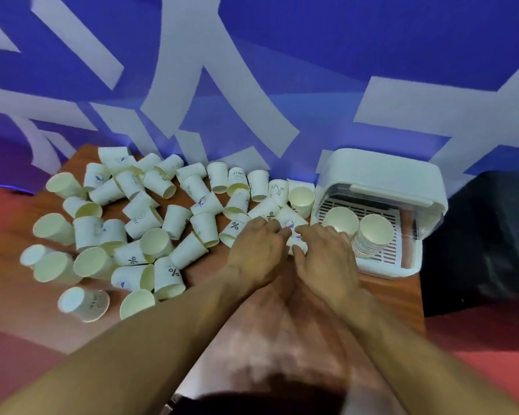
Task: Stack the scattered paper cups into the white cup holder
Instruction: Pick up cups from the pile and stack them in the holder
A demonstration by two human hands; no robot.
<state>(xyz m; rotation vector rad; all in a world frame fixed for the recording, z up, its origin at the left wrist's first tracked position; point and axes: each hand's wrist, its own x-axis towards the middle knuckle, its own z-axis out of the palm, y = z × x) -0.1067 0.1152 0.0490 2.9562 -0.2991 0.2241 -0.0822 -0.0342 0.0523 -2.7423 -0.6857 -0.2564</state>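
hands: left hand and right hand meet knuckles up at mid table, fingers curled, both pinching a held cup between them; whether it is one cup or several nested, cannot tell.
held cup axis: mostly hidden by fingers; it seems to run from hand to hand, not certain.
holder: white holder, lid raised, sits right of the hands and a little beyond them, near the right edge of the table; its open side faces the person.
stacks: two in the holder on a slotted tray, a far stack and a near stack, mouths up and tipped toward the person; the near stack is just beside the right hand's knuckles.
nearer hand: the right; the left would have to cross over it.
cups: loose cups, mostly on their sides, spread left of and beyond the hands; a few touch the left fingertips.
room: wood shows on the near side of the hands; nothing lies between the right hand and the tray.
edges: wall close behind the cups; black object past the holder.
next move, judged: a short carry right, mouth turned up to match a stack's tilt.
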